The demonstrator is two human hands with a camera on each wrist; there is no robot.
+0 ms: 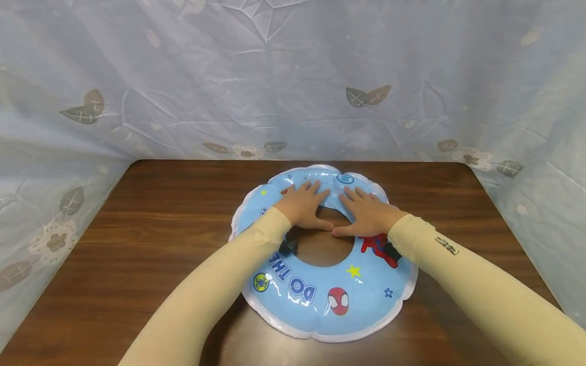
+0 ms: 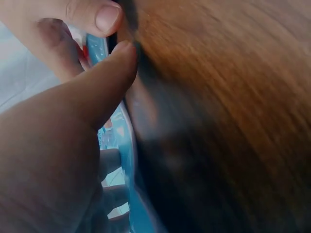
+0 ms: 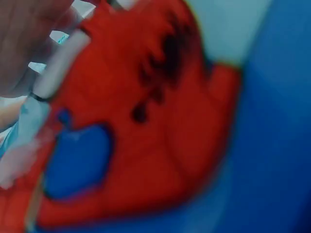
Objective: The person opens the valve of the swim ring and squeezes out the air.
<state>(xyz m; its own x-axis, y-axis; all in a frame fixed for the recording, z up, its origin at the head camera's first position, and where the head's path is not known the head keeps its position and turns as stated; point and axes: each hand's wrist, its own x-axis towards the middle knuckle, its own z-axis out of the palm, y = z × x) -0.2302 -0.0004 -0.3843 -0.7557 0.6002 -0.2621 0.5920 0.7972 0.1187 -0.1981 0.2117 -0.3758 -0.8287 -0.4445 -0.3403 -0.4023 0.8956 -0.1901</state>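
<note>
A light-blue inflatable swim ring [image 1: 366, 310] with a pale scalloped edge lies flat, printed with a red masked face, stars and lettering. On its far part rests my left hand [image 1: 302, 207], fingers spread and straight. Beside it my right hand [image 1: 368, 212] lies on the ring too, fingers extended. Both thumbs reach across the ring's hole, their tips close together. The left wrist view shows the left thumb [image 2: 109, 80] near the other thumb [image 2: 95, 17]. A red and blue printed figure [image 3: 160, 160] on the ring fills much of the right wrist view, blurred.
A dark brown wooden table [image 1: 174, 218] carries the ring. Behind it and along both sides hangs a pale curtain [image 1: 302, 101] with leaf and flower prints. Dark wrist camera pieces [image 1: 287, 247] sit under the forearms, over the ring.
</note>
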